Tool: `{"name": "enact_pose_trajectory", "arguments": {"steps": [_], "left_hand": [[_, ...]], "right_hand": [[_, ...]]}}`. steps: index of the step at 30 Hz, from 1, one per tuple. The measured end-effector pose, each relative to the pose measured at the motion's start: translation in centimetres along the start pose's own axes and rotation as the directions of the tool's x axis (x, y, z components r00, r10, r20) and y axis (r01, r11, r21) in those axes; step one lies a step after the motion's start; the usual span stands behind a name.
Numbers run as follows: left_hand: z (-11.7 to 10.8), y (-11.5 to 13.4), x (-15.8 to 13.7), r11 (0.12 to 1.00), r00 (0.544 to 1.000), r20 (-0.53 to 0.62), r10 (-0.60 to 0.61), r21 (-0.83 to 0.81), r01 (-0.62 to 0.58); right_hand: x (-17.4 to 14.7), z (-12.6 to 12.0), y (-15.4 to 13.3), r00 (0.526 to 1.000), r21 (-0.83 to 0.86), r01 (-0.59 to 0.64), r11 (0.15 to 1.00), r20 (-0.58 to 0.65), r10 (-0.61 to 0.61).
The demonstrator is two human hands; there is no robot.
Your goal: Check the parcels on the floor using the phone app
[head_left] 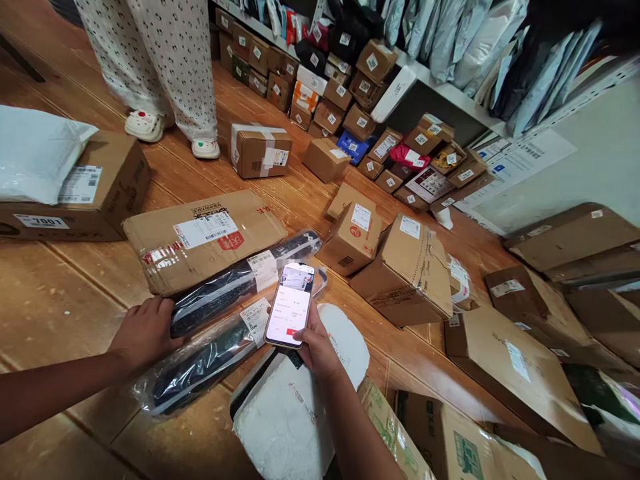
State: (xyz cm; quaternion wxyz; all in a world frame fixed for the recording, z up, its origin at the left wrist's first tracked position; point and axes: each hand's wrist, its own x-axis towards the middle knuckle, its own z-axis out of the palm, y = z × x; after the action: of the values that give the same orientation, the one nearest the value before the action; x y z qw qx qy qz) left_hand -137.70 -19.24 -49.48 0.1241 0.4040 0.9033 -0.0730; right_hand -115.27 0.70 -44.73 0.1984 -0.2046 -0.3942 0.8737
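Note:
My right hand (315,343) holds a smartphone (290,307) with its lit screen facing up and the thumb near a red button at the bottom. My left hand (150,330) is closed round the near end of a long dark package (220,300) wrapped in clear plastic, with a white label toward its far end. A second plastic-wrapped long package (200,367) lies alongside, nearer me, also labelled. Behind them rests a taped cardboard box (205,237) with a shipping label. Beneath my right forearm is a bulky white-wrapped parcel (280,413).
Cardboard boxes (405,273) stand on the floor to the right. Small labelled parcels (360,123) are stacked along the shelf, with grey mailer bags (445,40) above. A person in patterned trousers (175,67) stands at the back left, near a large box (115,187) topped by a white bag (35,153).

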Motion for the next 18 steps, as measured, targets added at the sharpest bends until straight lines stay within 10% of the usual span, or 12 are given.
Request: {"name": "enact_pose_trajectory", "arguments": {"steps": [18], "left_hand": [[1.0,-0.8,0.0,1.0,0.999,-0.039,0.022,0.02,-0.021]], "right_hand": [[-0.1,0.0,-0.1,1.0,-0.002,-0.021,1.0,0.015,0.021]]}}
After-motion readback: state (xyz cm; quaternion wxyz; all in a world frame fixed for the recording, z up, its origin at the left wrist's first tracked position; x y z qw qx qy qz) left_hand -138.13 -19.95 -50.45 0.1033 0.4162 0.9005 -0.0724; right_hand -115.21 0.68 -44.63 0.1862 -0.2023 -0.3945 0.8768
